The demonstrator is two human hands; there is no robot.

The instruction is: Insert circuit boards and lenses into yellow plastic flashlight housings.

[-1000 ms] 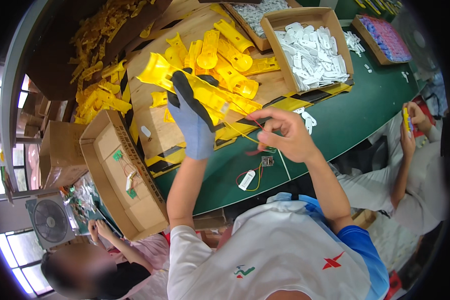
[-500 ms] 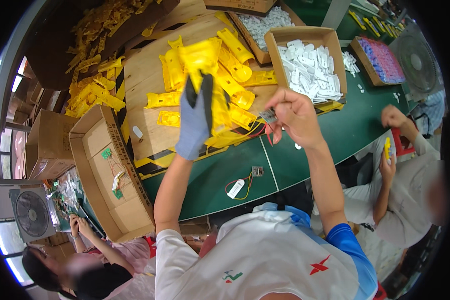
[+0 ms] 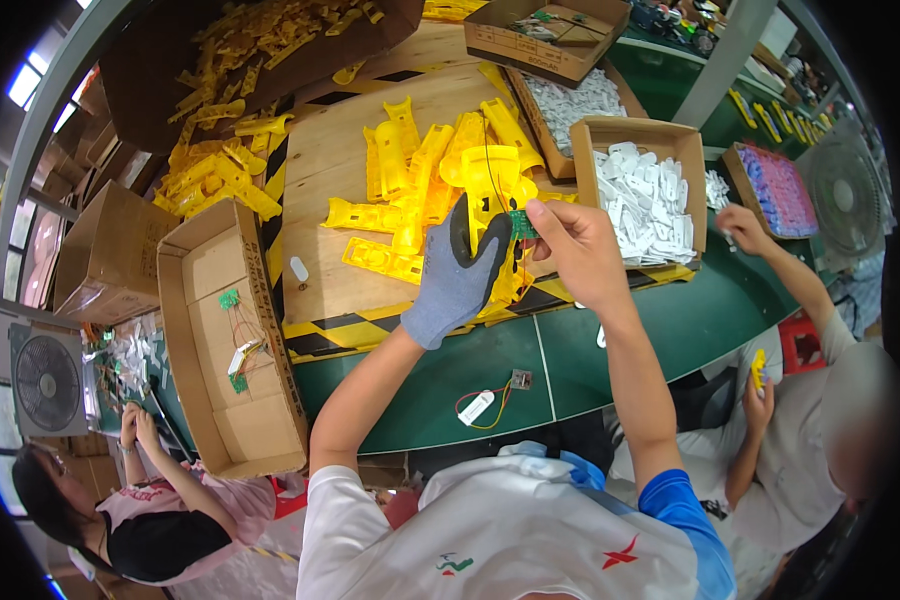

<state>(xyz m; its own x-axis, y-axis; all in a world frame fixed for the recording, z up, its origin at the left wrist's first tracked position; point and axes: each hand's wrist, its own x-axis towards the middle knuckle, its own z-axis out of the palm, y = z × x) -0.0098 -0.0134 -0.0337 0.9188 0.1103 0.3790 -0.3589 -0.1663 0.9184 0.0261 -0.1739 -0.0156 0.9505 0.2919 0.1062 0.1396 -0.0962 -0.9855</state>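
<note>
- The yellow moulded plastic housing (image 3: 492, 185) is raised above the plywood work board (image 3: 355, 150), directly between both hands.
- The left hand in a grey knitted glove (image 3: 457, 282) is clenched around the lower part of the housing, fingers wrapped over its front.
- A small green circuit board (image 3: 523, 224) sits against the right edge of the housing.
- The bare right hand (image 3: 575, 250) pinches this circuit board between thumb and fingertips; the exact contact with the housing appears partly hidden.
- More yellow plastic shells (image 3: 400, 190) lie on the work board behind the hands.
- An open cardboard box of white plastic parts (image 3: 642, 195) stands just right of the right hand.
- A white wired component (image 3: 478, 406) lies on the green table (image 3: 450, 380) below.
</note>
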